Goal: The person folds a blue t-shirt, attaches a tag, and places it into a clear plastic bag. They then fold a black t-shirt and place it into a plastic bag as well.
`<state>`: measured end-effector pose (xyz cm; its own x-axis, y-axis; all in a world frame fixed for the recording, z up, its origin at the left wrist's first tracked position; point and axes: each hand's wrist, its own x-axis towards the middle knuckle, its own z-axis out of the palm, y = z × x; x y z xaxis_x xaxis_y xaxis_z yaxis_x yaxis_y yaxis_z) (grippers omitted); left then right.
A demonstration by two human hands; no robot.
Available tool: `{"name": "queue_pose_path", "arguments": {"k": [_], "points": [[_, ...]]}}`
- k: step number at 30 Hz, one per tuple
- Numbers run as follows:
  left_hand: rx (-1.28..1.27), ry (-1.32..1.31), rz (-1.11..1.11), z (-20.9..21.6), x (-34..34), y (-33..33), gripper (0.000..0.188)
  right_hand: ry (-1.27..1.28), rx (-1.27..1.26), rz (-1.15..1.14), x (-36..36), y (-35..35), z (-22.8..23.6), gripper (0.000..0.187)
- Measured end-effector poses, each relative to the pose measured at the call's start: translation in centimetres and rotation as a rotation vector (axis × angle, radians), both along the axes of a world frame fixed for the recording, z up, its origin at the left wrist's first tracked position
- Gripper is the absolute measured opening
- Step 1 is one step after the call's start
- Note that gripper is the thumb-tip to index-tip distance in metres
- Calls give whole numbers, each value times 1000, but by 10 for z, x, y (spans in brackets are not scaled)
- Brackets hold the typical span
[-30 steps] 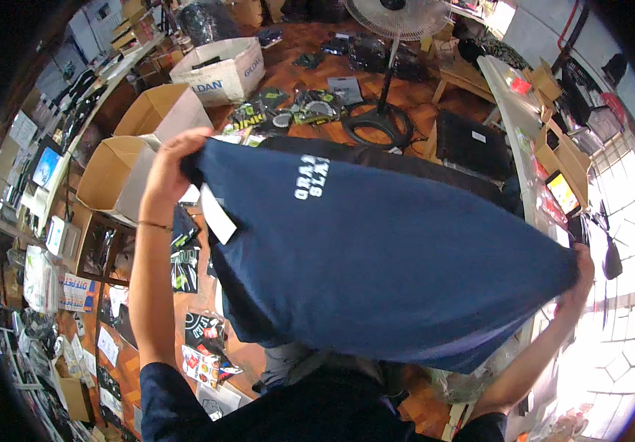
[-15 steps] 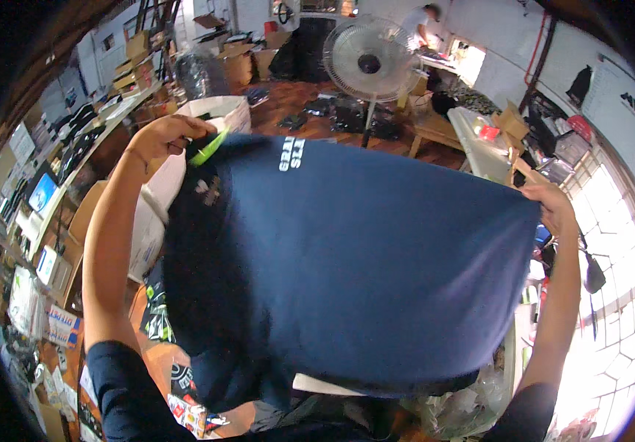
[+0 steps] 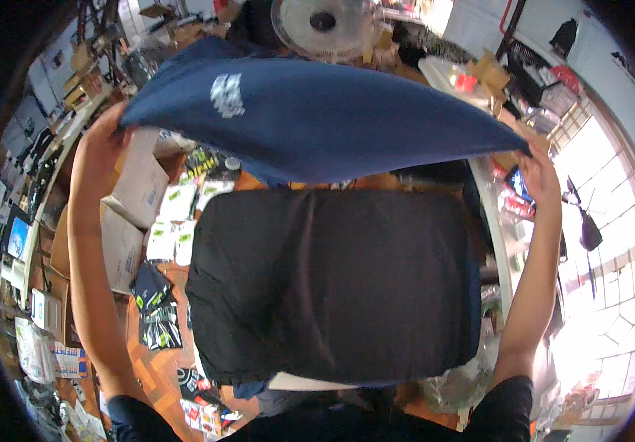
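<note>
ok so the person's got a navy shirt [image 3: 332, 110] stretched out in midair, just past the far edge of a black cloth [image 3: 339, 287] lying spread in front of them. the left hand [image 3: 103, 140] is clamped on one corner of the shirt, beyond the cloth's far left corner. it's a bit blurry so can't tell how each finger sits. the right hand [image 3: 538, 173] is pinching the opposite corner, off past the cloth's far right corner. shirt's pulled between the two with the middle sagging, white print toward the left end, also smeared.

under the cloth's near edge there's a pale board [image 3: 310, 381] poking out.

containers: left of the cloth are two cartons, an upper carton [image 3: 140, 180] and a lower carton [image 3: 120, 254], white walls, brown inside. can't tell what's in either from this angle. between them and the cloth, some white packets [image 3: 164, 239] with green bits lie on the floor, and black packets [image 3: 159, 328] sit nearer the person, can't tell what they hold. by the cloth's near right corner there's a crumpled clear bag [image 3: 454, 387], contents unclear. right of the cloth runs a white table [image 3: 496, 250], and on its far end there's a small box [image 3: 490, 74] beside something red [image 3: 465, 81].
</note>
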<state>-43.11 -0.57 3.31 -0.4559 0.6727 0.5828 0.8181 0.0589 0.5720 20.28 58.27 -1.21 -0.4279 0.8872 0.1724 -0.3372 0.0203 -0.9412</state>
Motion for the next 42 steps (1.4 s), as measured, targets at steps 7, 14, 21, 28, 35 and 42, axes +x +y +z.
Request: {"name": "queue_pose_path", "arguments": {"k": [7, 14, 21, 28, 35, 42], "points": [[-29, -966, 388, -223, 204, -168, 12, -653, -112, -166, 123, -203, -188, 15], [-161, -849, 180, -272, 225, -180, 25, -651, -95, -151, 110, -234, -198, 22], [-45, -770, 314, -276, 222, -213, 29, -882, 37, -281, 140, -254, -193, 36], [-367, -593, 333, -279, 238, -221, 29, -1191, 388, -339, 161, -274, -203, 49], [-523, -227, 480, -243, 238, -143, 52, -1147, 875, 36, 84, -240, -195, 24], [-256, -184, 597, -273, 235, -123, 45, -1041, 606, 64, 89, -201, -205, 13]]}}
